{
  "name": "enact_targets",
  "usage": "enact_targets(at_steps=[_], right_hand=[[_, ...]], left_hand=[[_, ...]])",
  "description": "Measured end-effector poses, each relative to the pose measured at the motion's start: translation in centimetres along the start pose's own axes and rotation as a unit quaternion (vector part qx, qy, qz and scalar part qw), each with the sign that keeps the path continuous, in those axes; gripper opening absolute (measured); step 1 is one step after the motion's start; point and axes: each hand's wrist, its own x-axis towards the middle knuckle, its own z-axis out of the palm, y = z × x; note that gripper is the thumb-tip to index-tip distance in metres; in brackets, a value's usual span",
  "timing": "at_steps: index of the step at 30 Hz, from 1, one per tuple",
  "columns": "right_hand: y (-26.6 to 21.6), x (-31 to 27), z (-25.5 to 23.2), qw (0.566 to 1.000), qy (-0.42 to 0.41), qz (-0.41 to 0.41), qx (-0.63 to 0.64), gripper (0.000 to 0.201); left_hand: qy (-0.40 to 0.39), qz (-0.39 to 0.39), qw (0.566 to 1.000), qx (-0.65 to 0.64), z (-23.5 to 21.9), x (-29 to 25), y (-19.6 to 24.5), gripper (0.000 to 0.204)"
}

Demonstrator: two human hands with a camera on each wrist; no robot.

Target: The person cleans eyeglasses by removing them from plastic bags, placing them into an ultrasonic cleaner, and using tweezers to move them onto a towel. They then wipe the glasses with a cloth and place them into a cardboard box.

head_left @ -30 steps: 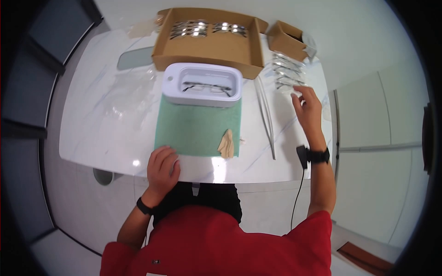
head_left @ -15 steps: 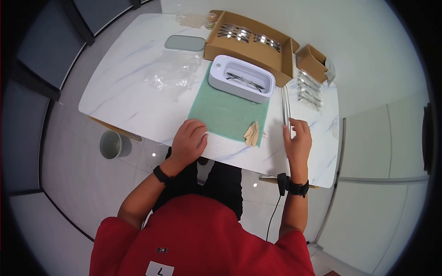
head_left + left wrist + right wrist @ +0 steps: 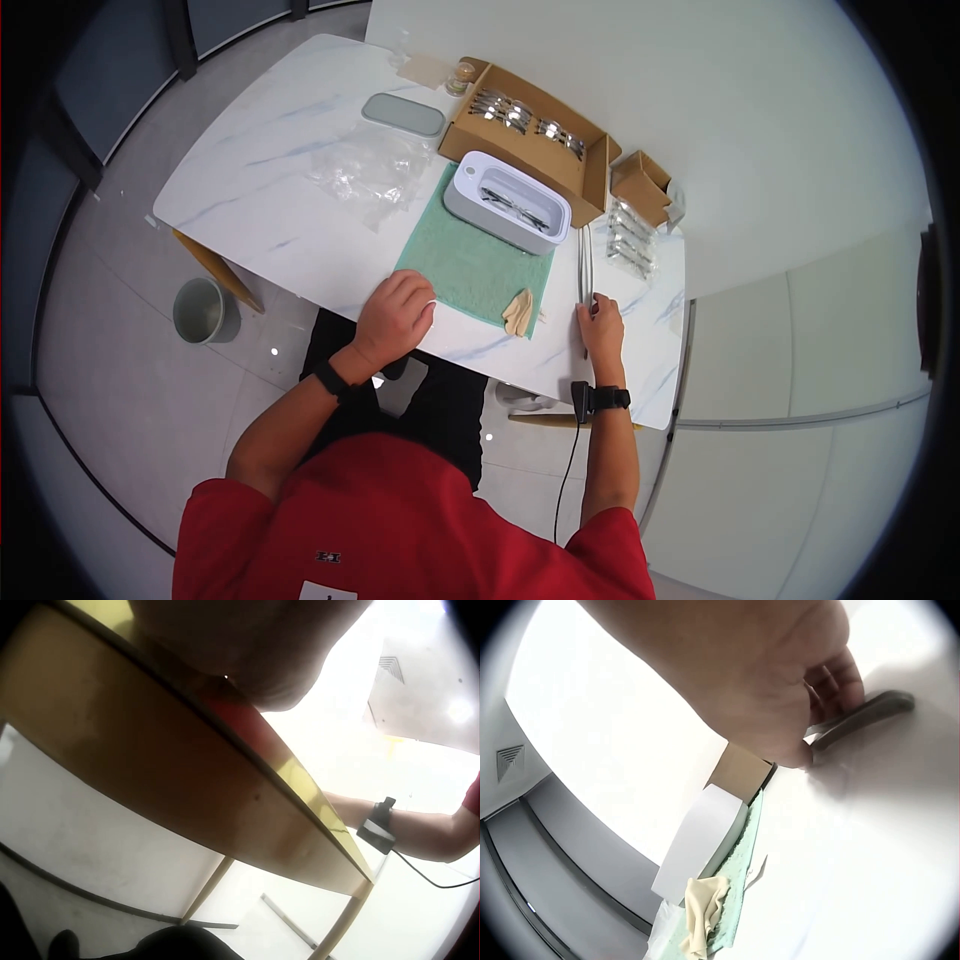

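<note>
A person in a red shirt (image 3: 400,520) sits at a marble-patterned desk (image 3: 240,170), a pair of slim metal tweezers (image 3: 877,710) at the right hand (image 3: 602,332). Thumb and fingers pinch the tool near the desk's front edge, toward its right corner; the longer part of the tweezers runs away from the hand, up the desk toward the far edge. The left hand (image 3: 393,315) rests at the front edge, fingers loosely bent and holding nothing, just beside the near left corner of a green cloth (image 3: 450,272).

On the far side of that cloth stands a pale basin (image 3: 490,225) with a pair of glasses (image 3: 515,208) inside, farther from the front edge than the right hand and to its left. A crumpled beige cloth (image 3: 517,312) lies on the green one's near right corner, between the two hands.

Behind the basin, along the far edge, an open cardboard box (image 3: 510,147) holds rows of more glasses. A smaller carton (image 3: 638,188) stands near the far right corner, with bagged eyewear (image 3: 630,242) lying before it, beyond the right hand. Left of the basin lie clear plastic wrapping (image 3: 370,170) and a gray oblong panel (image 3: 403,114).
</note>
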Motion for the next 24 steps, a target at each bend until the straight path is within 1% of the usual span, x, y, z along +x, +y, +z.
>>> enact_targets(at_steps=[6, 9, 11, 12, 13, 14, 16, 17, 18, 19, 22, 24], right_hand=[[-0.2, 0.0, -0.5, 1.000, -0.023, 0.001, -0.015, 0.039], [3.5, 0.4, 1.0, 0.999, 0.003, -0.017, 0.040, 0.035], [2.4, -0.3, -1.4, 0.980, -0.027, 0.082, 0.177, 0.034], [1.6, -0.7, -3.0, 0.960, -0.043, 0.132, 0.244, 0.034], [1.8, -1.0, -4.1, 0.963, -0.017, 0.102, 0.251, 0.032], [0.5, -1.3, -6.5, 0.962, -0.015, 0.102, 0.253, 0.032], [-0.3, -1.6, -9.7, 0.971, 0.007, 0.028, 0.239, 0.029], [-0.8, -1.6, -11.2, 0.985, 0.026, -0.044, 0.167, 0.029], [-1.7, -1.3, -12.8, 0.988, 0.045, -0.117, 0.092, 0.029], [-4.2, -1.3, -14.9, 0.987, 0.047, -0.153, 0.034, 0.031], [-6.4, 0.2, -17.1, 0.983, -0.013, -0.176, -0.047, 0.031], [-6.8, 1.8, -17.3, 0.970, -0.012, -0.219, -0.105, 0.030]], left_hand=[[0.012, -0.003, 1.000, 0.008, 0.1, -0.4, -0.1, 0.014], [0.005, -0.001, 1.000, 0.006, -0.1, -0.3, -0.2, 0.013], [0.000, -0.001, 1.000, 0.005, -0.2, -0.3, -0.3, 0.012], [-0.003, -0.001, 1.000, 0.003, -0.2, -0.3, -0.2, 0.012], [-0.006, -0.002, 1.000, 0.001, -0.1, -0.2, -0.3, 0.011], [-0.007, 0.002, 1.000, 0.003, -0.1, -0.1, -0.4, 0.011], [-0.012, 0.007, 1.000, 0.004, -0.2, 0.0, -0.2, 0.010], [-0.015, 0.006, 1.000, 0.001, -0.2, 0.0, -0.1, 0.011], [-0.017, 0.005, 1.000, -0.003, -0.2, 0.0, -0.1, 0.011], [-0.019, 0.004, 1.000, -0.006, -0.1, 0.1, -0.1, 0.011], [-0.026, 0.000, 1.000, -0.011, -0.1, 0.0, -0.2, 0.010], [-0.026, 0.002, 1.000, -0.009, 0.1, -0.1, -0.4, 0.010]])
